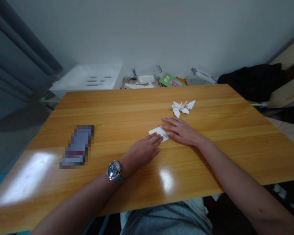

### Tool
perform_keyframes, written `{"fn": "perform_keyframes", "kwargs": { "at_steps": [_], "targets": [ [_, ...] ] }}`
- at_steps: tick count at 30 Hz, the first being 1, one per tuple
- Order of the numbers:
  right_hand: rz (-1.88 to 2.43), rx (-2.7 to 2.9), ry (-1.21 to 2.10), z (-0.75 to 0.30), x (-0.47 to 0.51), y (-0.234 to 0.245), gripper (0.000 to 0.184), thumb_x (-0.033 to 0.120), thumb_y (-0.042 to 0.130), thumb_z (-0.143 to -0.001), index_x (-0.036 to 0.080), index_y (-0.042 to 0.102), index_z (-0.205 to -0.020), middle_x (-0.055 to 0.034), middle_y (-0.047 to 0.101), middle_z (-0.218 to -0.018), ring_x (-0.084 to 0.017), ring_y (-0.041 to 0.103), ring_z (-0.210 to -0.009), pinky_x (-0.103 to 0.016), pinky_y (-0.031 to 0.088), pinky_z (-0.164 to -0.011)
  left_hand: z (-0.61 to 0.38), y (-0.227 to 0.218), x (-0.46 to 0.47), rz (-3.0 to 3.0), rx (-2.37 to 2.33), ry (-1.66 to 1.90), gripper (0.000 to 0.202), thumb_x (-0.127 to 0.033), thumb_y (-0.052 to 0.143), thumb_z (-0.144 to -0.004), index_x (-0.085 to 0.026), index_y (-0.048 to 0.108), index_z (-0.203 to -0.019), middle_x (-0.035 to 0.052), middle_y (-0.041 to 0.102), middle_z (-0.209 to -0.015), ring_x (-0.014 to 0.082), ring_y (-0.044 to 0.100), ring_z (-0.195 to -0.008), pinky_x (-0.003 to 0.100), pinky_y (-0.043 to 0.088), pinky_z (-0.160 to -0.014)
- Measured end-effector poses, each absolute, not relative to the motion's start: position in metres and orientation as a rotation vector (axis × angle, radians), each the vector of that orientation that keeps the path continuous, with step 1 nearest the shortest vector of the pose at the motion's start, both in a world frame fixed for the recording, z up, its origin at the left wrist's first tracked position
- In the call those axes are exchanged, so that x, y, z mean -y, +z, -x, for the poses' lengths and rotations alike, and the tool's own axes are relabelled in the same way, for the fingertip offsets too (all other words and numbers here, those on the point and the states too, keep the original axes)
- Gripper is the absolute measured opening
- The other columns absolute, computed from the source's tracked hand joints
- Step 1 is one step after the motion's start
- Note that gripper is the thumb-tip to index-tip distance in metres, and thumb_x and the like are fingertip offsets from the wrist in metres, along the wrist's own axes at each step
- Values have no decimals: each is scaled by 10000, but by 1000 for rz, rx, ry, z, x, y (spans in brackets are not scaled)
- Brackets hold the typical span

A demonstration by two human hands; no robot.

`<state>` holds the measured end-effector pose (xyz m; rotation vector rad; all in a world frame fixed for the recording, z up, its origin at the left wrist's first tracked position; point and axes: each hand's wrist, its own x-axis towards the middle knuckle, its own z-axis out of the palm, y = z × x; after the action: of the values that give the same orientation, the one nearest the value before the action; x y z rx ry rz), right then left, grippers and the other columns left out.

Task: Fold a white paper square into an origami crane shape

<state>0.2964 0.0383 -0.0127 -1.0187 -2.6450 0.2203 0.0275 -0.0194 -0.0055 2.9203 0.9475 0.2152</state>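
Observation:
A small piece of folded white paper lies flat on the wooden table. My left hand rests on its near left part, fingers stretched out and pressing down on it. From the right, my right hand touches the paper's right edge with its fingers spread and lying flat. Beyond my right hand sits a cluster of white folded-paper shapes with pointed petals or wings. A metal wristwatch is on my left wrist. The fingers cover part of the paper's folds.
The wooden table spans most of the view. A phone-like device, blurred by pixels, lies at the left. Behind the table's far edge are a white tray-like basin, a green booklet and a black cloth heap.

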Motion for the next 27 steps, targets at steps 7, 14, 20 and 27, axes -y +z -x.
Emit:
{"fn": "perform_keyframes", "kwargs": {
  "at_steps": [7,14,20,27],
  "targets": [
    [1021,2742,212,-296,-34,-16,515,509,466,-1053,370,457,-1549,-27,315,-1690,-310,333,-1521,-566,320,-1211,-27,-9,20,-2937,-941,227,478,-312,377,-1089,-62,450,-1489,160,517,-1518,263,430,-1472,366,399,-1199],
    [1037,2751,222,-289,-31,-13,556,498,393,-1076,311,372,-1599,-32,378,-1658,-295,332,-1527,-563,313,-1222,-21,0,17,-2863,-1107,287,526,-433,535,-1026,-144,493,-1463,144,548,-1487,294,537,-1346,442,419,-1170],
    [1058,2768,255,-284,-28,-11,578,525,373,-1077,295,357,-1607,-56,412,-1639,-274,337,-1534,-541,276,-1247,-15,0,15,-2796,-1170,300,541,-417,525,-1031,-138,462,-1490,134,539,-1505,279,529,-1365,411,432,-1164],
    [1047,2840,275,-286,-24,-12,635,615,440,-1031,344,355,-1599,-80,281,-1693,-291,281,-1560,-602,207,-1250,-10,-4,13,-2789,-1149,240,553,-416,495,-1048,-158,431,-1533,136,493,-1559,278,501,-1414,413,436,-1174]
  ]
}}
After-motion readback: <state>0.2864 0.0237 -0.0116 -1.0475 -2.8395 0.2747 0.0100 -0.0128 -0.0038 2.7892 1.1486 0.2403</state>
